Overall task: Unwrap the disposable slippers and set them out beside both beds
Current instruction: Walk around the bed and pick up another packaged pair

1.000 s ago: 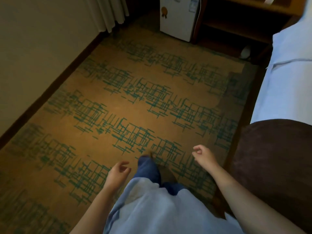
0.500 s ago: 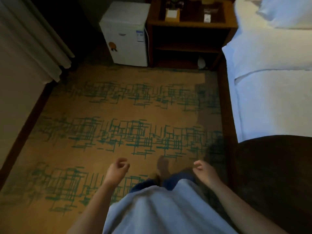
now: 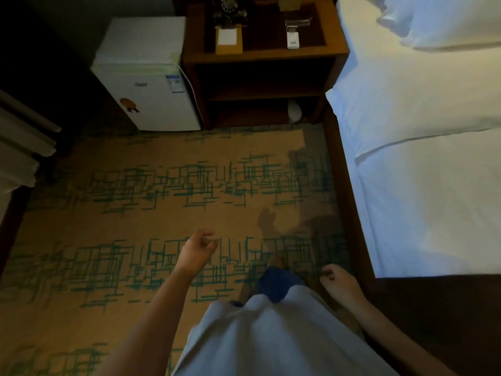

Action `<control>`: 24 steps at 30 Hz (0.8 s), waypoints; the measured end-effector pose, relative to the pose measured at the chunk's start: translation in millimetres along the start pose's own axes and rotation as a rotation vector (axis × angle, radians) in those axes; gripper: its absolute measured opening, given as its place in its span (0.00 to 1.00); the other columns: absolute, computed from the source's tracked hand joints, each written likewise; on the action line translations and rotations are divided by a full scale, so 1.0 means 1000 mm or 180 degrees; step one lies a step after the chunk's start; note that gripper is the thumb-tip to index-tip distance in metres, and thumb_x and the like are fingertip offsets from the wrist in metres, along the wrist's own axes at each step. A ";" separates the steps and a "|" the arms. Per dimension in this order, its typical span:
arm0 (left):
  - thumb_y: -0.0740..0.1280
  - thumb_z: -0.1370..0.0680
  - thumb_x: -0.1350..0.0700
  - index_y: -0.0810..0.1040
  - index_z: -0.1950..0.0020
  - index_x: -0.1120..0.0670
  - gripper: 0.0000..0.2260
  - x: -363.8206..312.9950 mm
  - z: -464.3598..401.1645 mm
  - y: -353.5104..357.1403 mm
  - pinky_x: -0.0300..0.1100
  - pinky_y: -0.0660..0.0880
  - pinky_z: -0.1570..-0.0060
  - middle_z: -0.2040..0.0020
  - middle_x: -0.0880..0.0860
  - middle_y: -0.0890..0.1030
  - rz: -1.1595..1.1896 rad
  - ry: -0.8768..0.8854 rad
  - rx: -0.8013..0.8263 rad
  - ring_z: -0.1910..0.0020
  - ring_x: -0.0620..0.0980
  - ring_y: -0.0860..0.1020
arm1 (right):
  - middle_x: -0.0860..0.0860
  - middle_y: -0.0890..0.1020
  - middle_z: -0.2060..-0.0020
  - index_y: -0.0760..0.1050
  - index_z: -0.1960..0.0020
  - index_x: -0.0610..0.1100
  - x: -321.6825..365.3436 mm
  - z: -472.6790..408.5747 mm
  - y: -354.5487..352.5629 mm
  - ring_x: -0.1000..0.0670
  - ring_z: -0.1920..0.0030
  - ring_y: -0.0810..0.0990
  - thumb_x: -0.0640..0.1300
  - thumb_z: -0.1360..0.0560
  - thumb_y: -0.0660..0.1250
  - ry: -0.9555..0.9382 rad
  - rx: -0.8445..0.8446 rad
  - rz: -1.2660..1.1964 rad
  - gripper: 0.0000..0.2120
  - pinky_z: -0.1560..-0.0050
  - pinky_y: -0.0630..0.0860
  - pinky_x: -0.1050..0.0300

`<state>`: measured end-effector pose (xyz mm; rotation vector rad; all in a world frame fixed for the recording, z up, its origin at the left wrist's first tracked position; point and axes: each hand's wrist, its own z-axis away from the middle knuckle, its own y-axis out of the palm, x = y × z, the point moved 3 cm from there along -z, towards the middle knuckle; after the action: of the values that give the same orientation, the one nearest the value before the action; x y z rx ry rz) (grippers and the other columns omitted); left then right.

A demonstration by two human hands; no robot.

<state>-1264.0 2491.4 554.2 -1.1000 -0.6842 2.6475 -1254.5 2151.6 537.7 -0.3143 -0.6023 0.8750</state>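
While both arms hang out over the carpet [image 3: 81, 185], neither hand holds anything. Left hand [image 3: 199, 252] is up over the carpet's mid area, fingers [image 3: 207, 234] loosely curled w/ thumb near the index tip, nothing btwn them. Right hand [image 3: 340, 283] is lower, near the carpet's right edge, just beside the dark wood bed frame [image 3: 344, 199]; its fingers [image 3: 326, 272] are also loosely curled, narrow, holding nothing. A pale shirt [image 3: 271, 337] fills the bottom centre, w/ a blue trouser leg [image 3: 273, 286] and a foot tip poking out ahead of it.

Slippers: no clear pair in view. A small whitish object [image 3: 295, 111] sits in the bottom compartment of the nightstand [image 3: 260, 58], at its right side, close to the floor; too dim to say whether it's a wrapped slipper pack.

Bed [image 3: 423, 172] runs along the right side, white sheet w/ a folded-over top layer, pillow [image 3: 444, 23] at the far corner, dark runner [image 3: 447, 321] across the near end. Nightstand stands at the carpet's far edge, btwn bed and a white mini fridge [image 3: 146, 85]; fridge door has a small orange sticker and a label near its top right corner. On the nightstand top: a dark phone-like item [image 3: 229, 9] at the back left, a white card on a tan holder [image 3: 227, 39] in front of it, a small white device [image 3: 292, 39] toward the right. Curtain [image 3: 19, 147] folds show at the left edge.
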 end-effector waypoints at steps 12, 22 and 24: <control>0.65 0.25 0.58 0.75 0.46 0.52 0.09 -0.078 -0.144 -0.007 0.44 0.73 0.54 0.55 0.55 0.81 -0.0335 -0.0483 0.0317 0.52 0.57 0.80 | 0.51 0.74 0.49 0.68 0.33 0.45 0.205 -0.159 -0.159 0.51 0.52 0.73 0.46 0.22 0.59 -0.0352 0.0047 -0.0119 0.17 0.52 0.69 0.57; 0.63 0.24 0.57 0.75 0.40 0.55 0.13 -0.221 -0.349 -0.058 0.47 0.76 0.49 0.46 0.58 0.81 -0.0868 -0.0290 0.0631 0.49 0.57 0.80 | 0.49 0.77 0.56 0.69 0.34 0.42 0.288 -0.257 -0.195 0.50 0.58 0.76 0.44 0.23 0.61 -0.0054 -0.0038 -0.0697 0.18 0.62 0.70 0.60; 0.64 0.24 0.56 0.75 0.40 0.54 0.13 -0.250 -0.383 -0.058 0.47 0.76 0.49 0.47 0.56 0.81 -0.0879 -0.0266 0.0718 0.49 0.56 0.80 | 0.46 0.78 0.52 0.70 0.34 0.42 0.296 -0.275 -0.199 0.47 0.53 0.78 0.43 0.23 0.62 0.0079 -0.0026 -0.0859 0.18 0.56 0.70 0.57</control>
<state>-816.4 2587.0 500.9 -0.7772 -0.4953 2.4695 -817.5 2260.3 524.9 -0.2442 -0.6095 0.6085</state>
